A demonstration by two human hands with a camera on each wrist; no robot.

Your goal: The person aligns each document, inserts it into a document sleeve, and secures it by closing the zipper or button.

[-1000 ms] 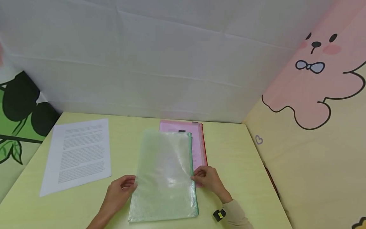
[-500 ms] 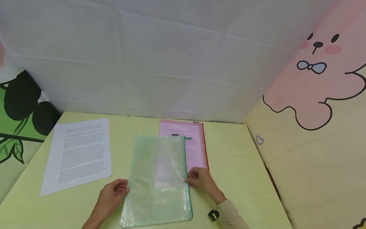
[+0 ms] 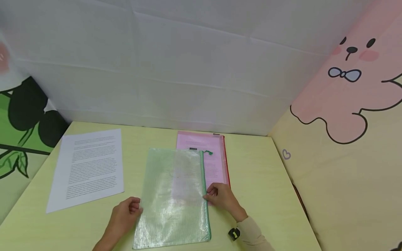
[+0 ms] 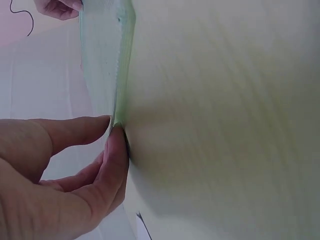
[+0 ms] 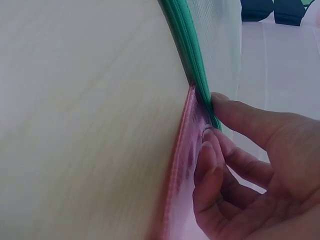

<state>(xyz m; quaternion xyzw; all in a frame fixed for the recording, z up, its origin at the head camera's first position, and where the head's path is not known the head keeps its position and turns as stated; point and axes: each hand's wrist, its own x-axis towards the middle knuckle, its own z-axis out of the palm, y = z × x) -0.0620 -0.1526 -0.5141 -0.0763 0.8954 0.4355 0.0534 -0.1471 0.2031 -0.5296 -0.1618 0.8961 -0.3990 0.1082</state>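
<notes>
A clear green zipper pouch [image 3: 172, 209] lies between my hands in the head view, its green zipper edge on the right. My left hand [image 3: 125, 216] pinches the pouch's left edge; in the left wrist view the thumb and fingers [image 4: 116, 150] close on that edge. On the other side my right hand [image 3: 223, 199] pinches the zipper edge [image 5: 190, 50] between thumb and fingertips. The pouch overlaps a pink zipper pouch [image 3: 215, 164] with a red zipper edge and a printed sheet showing inside. A green zipper pull [image 3: 208, 152] sticks out at the green pouch's top right corner.
A printed white sheet [image 3: 89, 167] lies at the left of the pale yellow table [image 3: 257, 167]. White cloth [image 3: 201, 69] rises behind the table's back edge. A wall with a pink cartoon bear [image 3: 342, 94] borders the right side.
Both hands have shifted the green pouch left and slightly toward the person, baring more of the pink pouch. Over the last half second the hands have hardly moved; the zipper pull now sticks out further.
</notes>
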